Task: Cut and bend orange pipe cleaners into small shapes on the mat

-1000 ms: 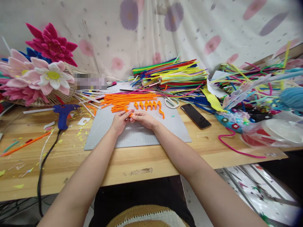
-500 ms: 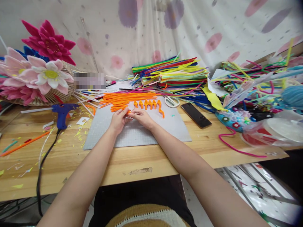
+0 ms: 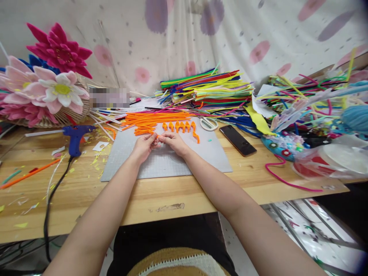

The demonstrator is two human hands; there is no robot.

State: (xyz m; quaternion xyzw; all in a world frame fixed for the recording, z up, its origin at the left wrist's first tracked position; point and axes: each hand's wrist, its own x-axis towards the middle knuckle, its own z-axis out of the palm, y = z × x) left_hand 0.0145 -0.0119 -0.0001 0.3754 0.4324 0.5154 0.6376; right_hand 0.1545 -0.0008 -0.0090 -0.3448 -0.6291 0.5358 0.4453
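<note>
Over the grey cutting mat (image 3: 169, 165), my left hand (image 3: 144, 147) and my right hand (image 3: 174, 143) meet, fingers pinched together. Between the fingertips shows a bit of orange pipe cleaner (image 3: 156, 136), mostly covered by the fingers. Just beyond them lies a pile of cut orange pipe cleaners (image 3: 143, 128), with longer orange pipe cleaners (image 3: 161, 118) behind. A row of small bent orange pipe-cleaner pieces (image 3: 177, 126) runs along the mat's far side, right of the pile. One longer twisted orange piece (image 3: 196, 134) ends that row.
White-handled scissors (image 3: 209, 123) and a black phone (image 3: 238, 140) lie to the right. A blue glue gun (image 3: 75, 140) stands at left, its cord hanging over the table edge. Bundled coloured pipe cleaners (image 3: 207, 90) fill the back. Fuzzy flowers (image 3: 61, 90) stand far left.
My fingers have shifted slightly around the orange pipe cleaner, and less of it shows now. The things on the table stay where they were.
</note>
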